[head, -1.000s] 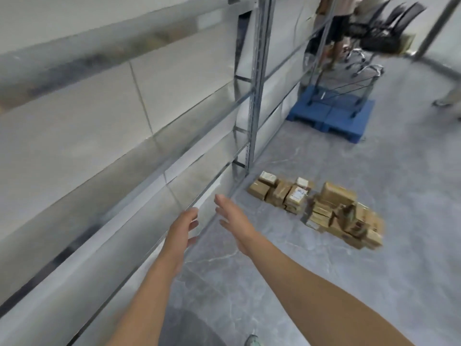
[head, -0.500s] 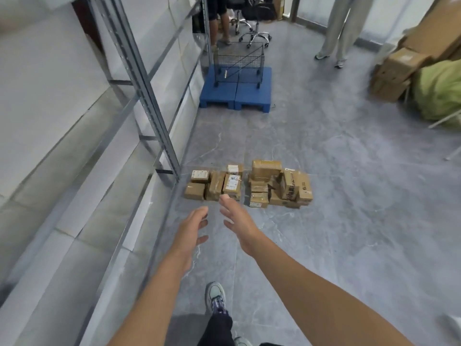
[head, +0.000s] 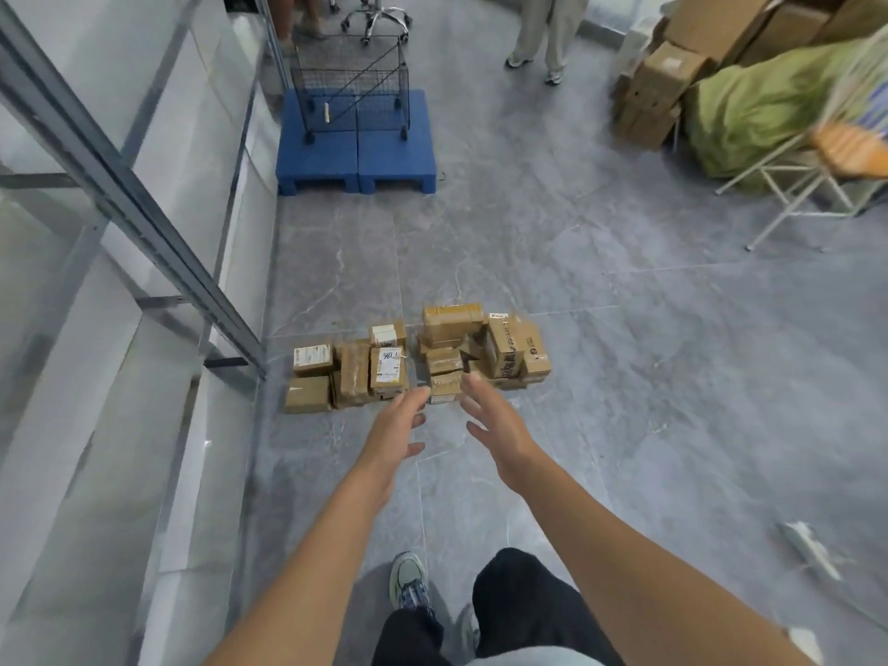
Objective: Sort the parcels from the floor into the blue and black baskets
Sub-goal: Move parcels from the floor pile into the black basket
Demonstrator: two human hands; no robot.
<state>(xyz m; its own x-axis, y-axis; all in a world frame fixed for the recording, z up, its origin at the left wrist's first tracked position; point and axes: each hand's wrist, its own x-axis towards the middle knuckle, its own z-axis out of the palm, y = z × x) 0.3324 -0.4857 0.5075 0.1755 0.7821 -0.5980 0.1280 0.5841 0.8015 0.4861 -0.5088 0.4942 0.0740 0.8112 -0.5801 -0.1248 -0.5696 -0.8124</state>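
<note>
above floor parcels (head: 423,355), both empty hands (head: 444,425) extended.

Kind: the parcels (head: 418,358) are small brown cardboard boxes, many wrapped in shiny clear tape.
Place: they lie on the grey floor (head: 624,377) in two clusters just beside each other.
Left cluster (head: 348,372): about six boxes lie flat and touch side by side; three show white labels facing up, one with handwritten marks.
Right cluster (head: 480,350): a looser heap, stacked and tilted. A wider box (head: 451,319) lies on top at the far side, and a box with black print (head: 509,350) stands on edge.
Basket: a dark wire basket (head: 351,79) on small wheels stands upright on a blue pallet (head: 394,156), well apart from the parcels.
</note>
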